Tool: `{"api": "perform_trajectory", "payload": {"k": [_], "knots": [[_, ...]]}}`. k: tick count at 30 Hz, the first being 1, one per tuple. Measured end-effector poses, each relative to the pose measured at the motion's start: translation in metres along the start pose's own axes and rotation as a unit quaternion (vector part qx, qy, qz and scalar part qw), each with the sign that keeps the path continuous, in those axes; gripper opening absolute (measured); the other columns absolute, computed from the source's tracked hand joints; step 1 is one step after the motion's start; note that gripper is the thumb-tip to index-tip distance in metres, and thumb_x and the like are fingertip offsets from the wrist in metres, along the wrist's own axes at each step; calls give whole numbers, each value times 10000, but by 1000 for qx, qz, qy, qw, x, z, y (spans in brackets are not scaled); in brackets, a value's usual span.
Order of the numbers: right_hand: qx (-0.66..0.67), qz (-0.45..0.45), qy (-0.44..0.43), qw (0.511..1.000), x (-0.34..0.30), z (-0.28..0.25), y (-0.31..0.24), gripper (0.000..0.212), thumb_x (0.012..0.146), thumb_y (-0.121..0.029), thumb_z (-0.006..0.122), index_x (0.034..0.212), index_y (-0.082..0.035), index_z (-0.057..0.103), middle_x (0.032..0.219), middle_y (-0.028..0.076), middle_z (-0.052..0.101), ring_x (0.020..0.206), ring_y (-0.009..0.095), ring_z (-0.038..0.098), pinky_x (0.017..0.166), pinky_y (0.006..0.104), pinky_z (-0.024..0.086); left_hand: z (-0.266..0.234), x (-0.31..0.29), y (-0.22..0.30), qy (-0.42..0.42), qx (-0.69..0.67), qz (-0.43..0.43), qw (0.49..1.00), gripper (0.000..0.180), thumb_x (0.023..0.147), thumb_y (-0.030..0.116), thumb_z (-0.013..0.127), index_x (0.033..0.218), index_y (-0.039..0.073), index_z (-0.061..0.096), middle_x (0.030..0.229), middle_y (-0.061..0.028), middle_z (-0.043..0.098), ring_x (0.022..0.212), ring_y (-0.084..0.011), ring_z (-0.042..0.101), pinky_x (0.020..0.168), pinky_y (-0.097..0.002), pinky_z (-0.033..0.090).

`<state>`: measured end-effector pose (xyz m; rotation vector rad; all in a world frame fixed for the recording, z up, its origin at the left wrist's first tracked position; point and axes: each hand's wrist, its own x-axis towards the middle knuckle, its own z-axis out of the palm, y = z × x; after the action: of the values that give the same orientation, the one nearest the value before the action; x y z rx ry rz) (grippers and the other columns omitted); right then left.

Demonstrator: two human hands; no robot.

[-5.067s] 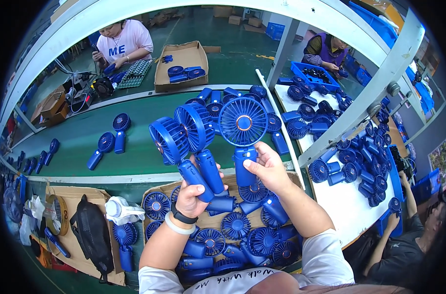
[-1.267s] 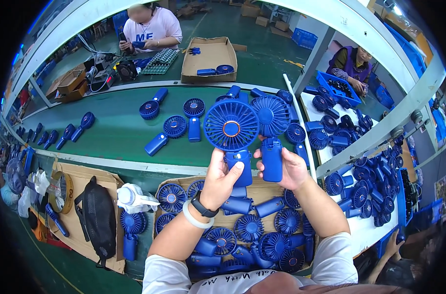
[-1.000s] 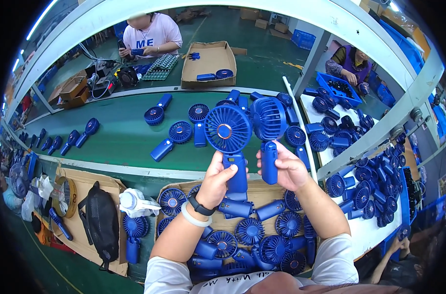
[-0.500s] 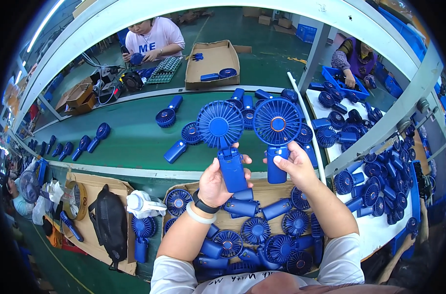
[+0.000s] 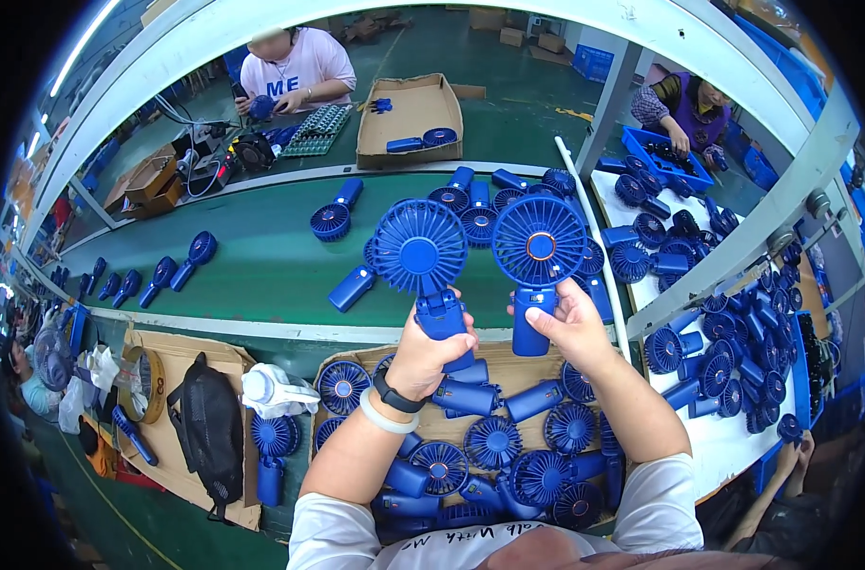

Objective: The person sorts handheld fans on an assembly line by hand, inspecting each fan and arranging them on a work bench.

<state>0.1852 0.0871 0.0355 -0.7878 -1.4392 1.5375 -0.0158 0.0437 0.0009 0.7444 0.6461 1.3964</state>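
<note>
My left hand (image 5: 430, 354) is closed around the handle of a blue handheld fan (image 5: 419, 249), its round head raised above my fingers. Beside it, my right hand (image 5: 567, 328) grips a second blue handheld fan (image 5: 540, 244) with an orange ring at its centre, the thumb pressed on the front of the handle. Both fans are upright and side by side, apart from each other. Below my hands a cardboard box (image 5: 532, 439) holds many more blue fans, some heads up and some lying on their sides.
Blue fans lie along the green conveyor belt (image 5: 252, 275). A white table (image 5: 727, 446) at right bears heaped fans. At left are a black bag (image 5: 207, 432) and a white bottle-like object (image 5: 273, 389). Two co-workers sit across the belt; another person's hands show at lower right.
My left hand has turned its fan; the thumb now lies across the handle. The right fan stays almost in place. Fans on the belt have shifted slightly right.
</note>
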Motion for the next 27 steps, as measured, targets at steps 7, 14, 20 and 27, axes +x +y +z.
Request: {"api": "perform_trajectory", "payload": {"k": [7,14,20,27], "knots": [[-12,-12,-19,1000,-1,-1,-1,467,798,19,587,1232,4,415,1099,121,575,997,214,588,899,343,460,-7,8,-2,-66,-54,27,996,735,668,94,643,1324,73,314,987,-111,532,866,-225,570,780,-352,482],[19,6,-4,1000,4,-5,3,438,803,11,590,1212,-9,432,1093,130,586,987,227,598,878,348,480,-2,7,3,-96,-136,-52,985,574,883,233,519,1366,148,223,1098,-138,510,1011,-235,520,862,-408,460],[8,14,3,1000,2,-7,3,419,806,-4,595,1198,-12,448,1085,127,593,987,235,602,873,354,482,-5,6,1,-94,22,-7,995,644,691,192,783,1200,66,409,901,-6,488,857,-142,537,828,-427,505],[34,13,-8,999,5,-6,6,388,825,-35,595,1183,-7,449,1085,118,585,996,222,591,875,338,475,-6,7,-8,-88,-61,32,994,434,760,359,711,988,60,495,1019,-51,511,975,-190,533,869,-434,488]]}}
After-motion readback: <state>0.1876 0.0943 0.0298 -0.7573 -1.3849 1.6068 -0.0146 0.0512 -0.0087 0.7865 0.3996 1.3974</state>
